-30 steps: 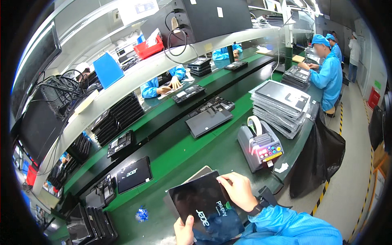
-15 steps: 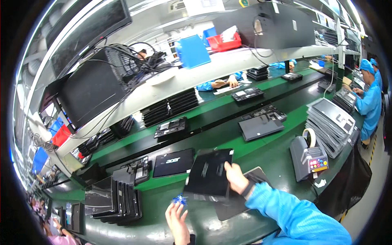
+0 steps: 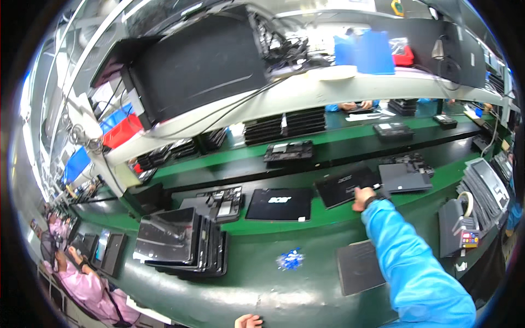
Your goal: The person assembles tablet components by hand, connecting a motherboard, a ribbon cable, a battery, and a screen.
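My right hand (image 3: 362, 198) is closed on the near right edge of a black laptop lid (image 3: 343, 185), which is at the moving band at the back of the bench. Left of it, another black laptop lid (image 3: 279, 205) with a light logo lies flat. Only the fingers of my left hand (image 3: 248, 321) show at the lower edge, loosely curled and apart from any object. A small pile of blue and silver bits, perhaps screws (image 3: 290, 259), lies on the green bench ahead of it. Below my right forearm rests a dark flat mat (image 3: 358, 268), partly covered by the sleeve.
A stack of black screen panels (image 3: 183, 243) stands at left. Open laptop bases (image 3: 221, 203) and a closed grey one (image 3: 403, 178) sit along the band. At right are a tape dispenser (image 3: 453, 229) and piled panels (image 3: 484, 188). A person in pink (image 3: 90, 290) works at far left.
My right hand has carried the black laptop lid away from me to the band, beside the other lid. My left hand has drawn back to the lower edge. The view has swung left.
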Motion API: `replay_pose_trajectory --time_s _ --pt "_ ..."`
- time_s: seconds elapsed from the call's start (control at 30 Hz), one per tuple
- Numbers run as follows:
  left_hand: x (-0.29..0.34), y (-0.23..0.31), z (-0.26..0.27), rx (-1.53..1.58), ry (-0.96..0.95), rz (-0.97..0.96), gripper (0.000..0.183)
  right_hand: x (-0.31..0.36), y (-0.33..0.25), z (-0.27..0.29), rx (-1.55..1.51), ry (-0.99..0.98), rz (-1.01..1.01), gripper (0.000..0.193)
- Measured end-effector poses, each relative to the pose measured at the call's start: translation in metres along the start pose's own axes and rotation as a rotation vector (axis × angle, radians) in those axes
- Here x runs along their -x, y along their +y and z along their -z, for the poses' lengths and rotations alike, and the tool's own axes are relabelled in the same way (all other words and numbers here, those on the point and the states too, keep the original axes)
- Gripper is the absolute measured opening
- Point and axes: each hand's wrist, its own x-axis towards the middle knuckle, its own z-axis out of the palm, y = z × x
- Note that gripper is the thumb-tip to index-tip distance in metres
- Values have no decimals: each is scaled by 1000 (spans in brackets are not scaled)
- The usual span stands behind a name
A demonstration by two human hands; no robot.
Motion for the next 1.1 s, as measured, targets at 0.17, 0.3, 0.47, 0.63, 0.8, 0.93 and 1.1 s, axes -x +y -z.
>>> replay_pose_trajectory --time_s 0.17,0.3,0.47,0.63,0.8,0.93,1.1 --pt "-38 -20 5 -300 107 -170 14 6 -114 91 535 -58 391 16" --pt "-50 -26 1 -373 220 -247 13 8 -283 37 461 265 706 19" --pt "-47 -9 -1 -260 238 -159 11 36 -457 -57 -502 -84 347 49" --pt "-40 -5 -3 -218 284 -130 11 30 -531 -89 -319 -212 392 39" --pt "-50 -18 3 -157 258 -47 10 10 -574 -135 -651 -353 461 36" --pt "-49 -15 2 -95 237 -35 10 7 -588 -167 -1612 -573 -183 34" --pt "-51 -16 1 -42 237 -21 11 26 -563 -131 -1917 -683 -325 28"
